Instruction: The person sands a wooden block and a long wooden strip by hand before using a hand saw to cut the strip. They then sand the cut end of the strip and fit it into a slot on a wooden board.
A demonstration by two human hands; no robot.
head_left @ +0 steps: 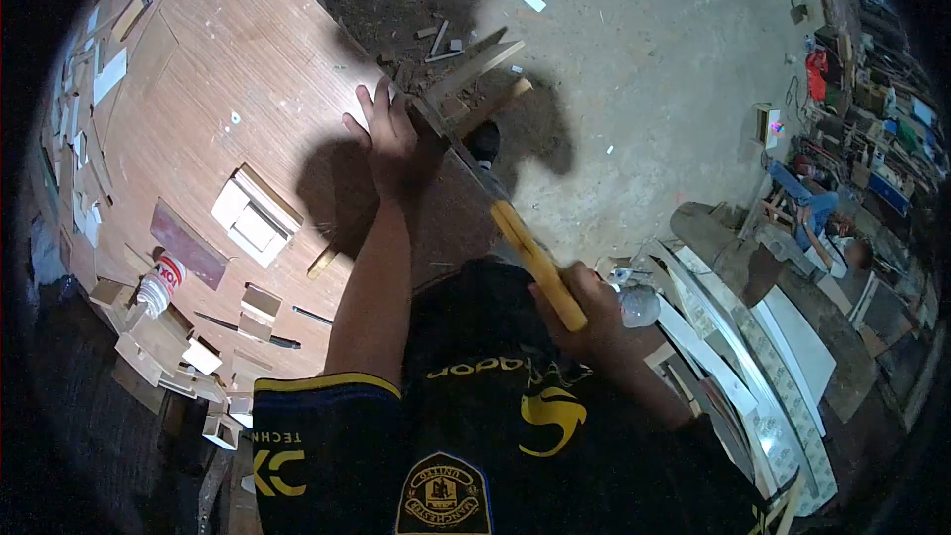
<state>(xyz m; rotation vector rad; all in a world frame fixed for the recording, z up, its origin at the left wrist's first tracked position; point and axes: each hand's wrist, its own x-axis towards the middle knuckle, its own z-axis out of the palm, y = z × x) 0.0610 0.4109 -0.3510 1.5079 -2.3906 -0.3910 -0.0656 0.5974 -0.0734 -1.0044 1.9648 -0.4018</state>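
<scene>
My right hand point(586, 312) is wrapped around the yellow wooden handle point(535, 263) of what looks like a handsaw. Its narrow dark blade point(466, 154) runs up from the handle along the table edge toward my left hand. My left hand point(389, 134) lies at that edge, fingers stretched and thumb apart, pressing down beside the blade. Wooden strips point(480, 69) stick out past the edge just right of my left fingers. Shadow hides where the blade meets the wood and what lies under my left palm.
On the wooden tabletop point(198, 50) are a small wooden box frame point(256, 216), a red-and-white bottle point(161, 282), a reddish plate point(188, 243) and small blocks. Offcuts point(441, 40) litter the floor. Long panels point(733, 337) lie to the right; another person point(817, 223) sits beyond.
</scene>
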